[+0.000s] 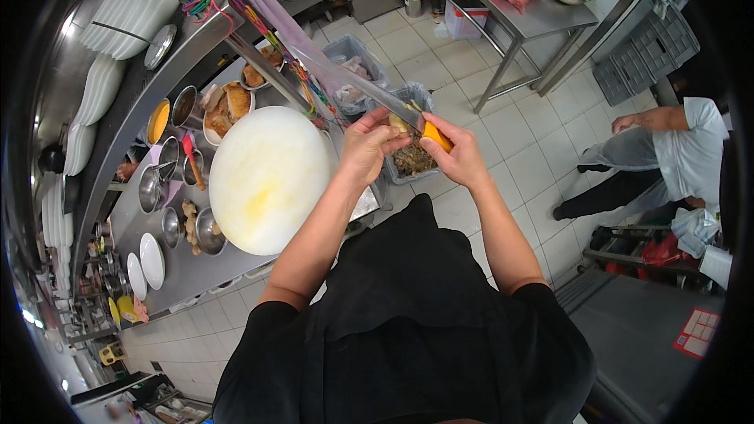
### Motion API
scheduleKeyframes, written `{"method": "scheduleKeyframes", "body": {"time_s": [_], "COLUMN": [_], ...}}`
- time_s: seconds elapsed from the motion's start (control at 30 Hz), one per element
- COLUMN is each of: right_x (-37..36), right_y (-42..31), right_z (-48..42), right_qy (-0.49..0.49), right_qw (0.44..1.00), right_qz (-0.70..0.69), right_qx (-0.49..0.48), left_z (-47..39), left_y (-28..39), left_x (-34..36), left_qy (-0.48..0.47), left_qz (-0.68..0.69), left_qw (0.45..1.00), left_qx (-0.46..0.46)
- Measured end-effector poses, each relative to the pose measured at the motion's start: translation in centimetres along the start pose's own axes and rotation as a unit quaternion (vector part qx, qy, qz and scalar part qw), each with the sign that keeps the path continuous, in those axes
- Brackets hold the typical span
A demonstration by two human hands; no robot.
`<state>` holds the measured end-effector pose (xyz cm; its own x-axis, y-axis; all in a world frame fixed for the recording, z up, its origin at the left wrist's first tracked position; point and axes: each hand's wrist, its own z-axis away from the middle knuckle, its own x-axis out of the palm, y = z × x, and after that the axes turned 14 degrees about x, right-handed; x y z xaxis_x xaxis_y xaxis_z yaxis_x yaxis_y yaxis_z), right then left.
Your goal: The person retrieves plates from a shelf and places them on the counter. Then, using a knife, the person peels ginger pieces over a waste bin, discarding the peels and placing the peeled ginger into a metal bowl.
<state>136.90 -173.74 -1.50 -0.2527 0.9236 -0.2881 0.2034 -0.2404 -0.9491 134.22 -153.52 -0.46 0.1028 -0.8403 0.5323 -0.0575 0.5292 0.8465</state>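
Note:
My left hand (375,144) pinches a pale yellow piece of ginger (399,123) between thumb and fingers. In my right hand (456,150) is the orange handle of a knife (437,136). Its blade lies against the ginger, or very close to it, and points to the upper left. Both hands are over a lined bin (406,176) holding brown scraps. To the left, a round white cutting board (271,182) with a yellow stain rests on the steel counter (194,282). Unpeeled ginger (191,227) lies beyond the board, between steel bowls (210,232).
A second lined bin (353,65) stands behind the first. Steel posts with coloured bands (259,68) rise beside the board. Two white oval plates (152,261) lie on the counter. Another person (683,147) stands at the right, near a dark cabinet (636,330).

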Motion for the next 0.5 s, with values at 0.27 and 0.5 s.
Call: {"method": "scheduleKeyframes", "body": {"time_s": [0.27,0.5], "right_x": [0.2,0.5], "right_y": [-1.7,-2.0], "right_z": [0.2,0.3], "right_qy": [-0.022,-0.028], "right_qw": [0.996,0.993], "right_qz": [0.062,0.067], "right_qx": [-0.067,-0.090], "left_z": [0.3,0.4], "left_y": [0.3,0.8], "left_x": [0.8,1.1], "left_qy": [0.021,0.046], "left_qz": [0.008,-0.032], "left_qw": [1.000,0.998], "left_qx": [-0.001,0.005]}}
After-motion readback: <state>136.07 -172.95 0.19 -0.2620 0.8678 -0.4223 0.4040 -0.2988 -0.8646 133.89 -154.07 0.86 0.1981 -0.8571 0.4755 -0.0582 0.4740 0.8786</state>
